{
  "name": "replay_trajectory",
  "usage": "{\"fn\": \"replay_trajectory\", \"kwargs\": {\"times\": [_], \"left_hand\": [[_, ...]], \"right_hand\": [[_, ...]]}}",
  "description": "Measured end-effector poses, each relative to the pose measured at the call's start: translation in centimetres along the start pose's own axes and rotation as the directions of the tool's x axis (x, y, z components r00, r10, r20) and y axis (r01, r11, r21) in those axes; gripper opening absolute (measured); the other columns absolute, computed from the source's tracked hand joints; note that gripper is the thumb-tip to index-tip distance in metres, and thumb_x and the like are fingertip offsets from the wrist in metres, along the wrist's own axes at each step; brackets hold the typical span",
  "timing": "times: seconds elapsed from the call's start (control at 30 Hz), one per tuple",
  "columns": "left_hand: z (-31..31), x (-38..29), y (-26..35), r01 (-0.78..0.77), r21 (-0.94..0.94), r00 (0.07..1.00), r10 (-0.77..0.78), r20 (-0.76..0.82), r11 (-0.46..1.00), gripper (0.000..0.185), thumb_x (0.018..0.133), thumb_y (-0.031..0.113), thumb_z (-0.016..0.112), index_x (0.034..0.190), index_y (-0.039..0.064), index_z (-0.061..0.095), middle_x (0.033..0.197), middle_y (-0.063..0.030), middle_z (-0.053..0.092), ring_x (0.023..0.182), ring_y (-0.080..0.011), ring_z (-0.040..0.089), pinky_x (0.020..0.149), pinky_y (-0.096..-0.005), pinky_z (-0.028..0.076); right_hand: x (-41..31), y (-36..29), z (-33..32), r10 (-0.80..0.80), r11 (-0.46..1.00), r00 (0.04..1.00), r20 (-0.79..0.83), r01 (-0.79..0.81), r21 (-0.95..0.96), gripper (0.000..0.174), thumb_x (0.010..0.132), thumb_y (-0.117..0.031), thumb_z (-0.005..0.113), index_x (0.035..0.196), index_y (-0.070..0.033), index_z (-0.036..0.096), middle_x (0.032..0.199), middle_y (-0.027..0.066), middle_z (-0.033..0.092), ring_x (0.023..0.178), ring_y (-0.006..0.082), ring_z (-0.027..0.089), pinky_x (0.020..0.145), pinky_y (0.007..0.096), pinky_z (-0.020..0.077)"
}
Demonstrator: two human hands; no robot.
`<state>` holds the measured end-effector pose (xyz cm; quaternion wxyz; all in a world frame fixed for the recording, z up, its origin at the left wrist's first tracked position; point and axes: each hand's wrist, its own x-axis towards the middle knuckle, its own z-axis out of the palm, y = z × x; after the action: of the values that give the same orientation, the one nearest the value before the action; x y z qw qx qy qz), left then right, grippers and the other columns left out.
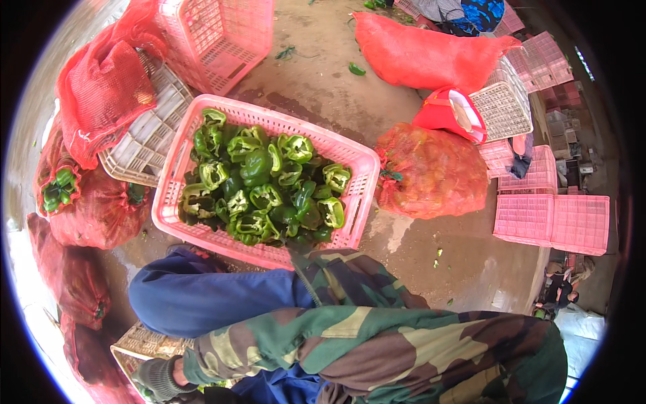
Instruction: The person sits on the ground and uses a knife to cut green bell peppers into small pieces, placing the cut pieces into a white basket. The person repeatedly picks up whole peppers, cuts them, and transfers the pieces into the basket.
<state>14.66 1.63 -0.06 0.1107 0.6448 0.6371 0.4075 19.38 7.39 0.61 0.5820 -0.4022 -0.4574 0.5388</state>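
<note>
A pink plastic crate (267,113) stands in front of my knees, holding many cut green bell peppers (255,166) with pale cores showing. One gloved hand (159,379), at the end of a camouflage sleeve that crosses my lap, reaches down at the lower left beside a pale crate (144,341). It appears to be my right hand, in a dark knit-cuffed glove; its fingers are partly cut off by the picture's dark rim, with something green near them. My left hand is out of view.
Red mesh sacks (96,212) line the left side by a white crate (146,131). Another pink crate (217,45) stands beyond. A full mesh sack (434,171), a red bag (449,113) and stacked pink crates (550,222) are at the right. A person (459,12) is at the top.
</note>
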Motion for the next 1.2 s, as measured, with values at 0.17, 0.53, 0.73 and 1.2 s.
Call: {"fn": "replay_trajectory", "kwargs": {"times": [0.17,0.53,0.73,1.2], "left_hand": [[-0.1,1.2,0.2,-0.027,0.005,1.000,0.027,0.006,1.000,0.023,0.092,0.010,0.077,0.110,-0.003,0.072,0.098,-0.0129,0.074,0.082,-0.0210,0.068,0.069,-0.0359,0.057],[-0.7,1.6,0.7,-0.332,-0.001,0.943,0.332,0.023,0.943,0.022,0.091,0.008,0.080,0.107,-0.005,0.073,0.096,-0.0129,0.075,0.081,-0.0211,0.068,0.069,-0.0355,0.058],[-8.3,1.1,-0.8,0.113,-0.044,0.982,-0.118,-0.147,0.993,0.030,0.090,0.002,0.075,0.118,-0.007,0.069,0.099,-0.0105,0.072,0.079,-0.0147,0.066,0.065,-0.0286,0.055],[-11.3,-1.7,-5.0,0.534,-0.454,0.794,-0.608,-0.021,0.713,0.025,0.090,0.001,0.072,0.114,-0.005,0.067,0.080,-0.0033,0.067,0.057,-0.0059,0.053,0.050,-0.0233,0.043]], "right_hand": [[-0.2,0.6,-0.7,-0.118,0.968,0.971,-0.209,0.066,-0.240,0.043,0.083,-0.038,0.076,0.111,-0.005,0.071,0.085,0.0157,0.075,0.078,0.0353,0.073,0.069,0.0471,0.0570],[-3.3,-2.8,-3.8,-0.088,0.881,0.986,-0.141,0.011,-0.472,0.032,0.077,-0.033,0.077,0.091,-0.005,0.075,0.076,0.0176,0.071,0.075,0.0404,0.072,0.068,0.0497,0.0560],[-4.1,-3.8,-4.3,0.126,0.846,0.992,0.032,-0.090,-0.525,0.040,0.082,-0.042,0.074,0.087,-0.003,0.080,0.082,0.0261,0.074,0.082,0.0413,0.076,0.076,0.0522,0.0600],[-4.7,2.9,-1.8,0.166,0.519,0.946,0.277,0.155,-0.841,0.023,0.092,-0.022,0.063,0.088,-0.006,0.079,0.079,0.0237,0.073,0.076,0.0382,0.074,0.069,0.0516,0.0572]]}}
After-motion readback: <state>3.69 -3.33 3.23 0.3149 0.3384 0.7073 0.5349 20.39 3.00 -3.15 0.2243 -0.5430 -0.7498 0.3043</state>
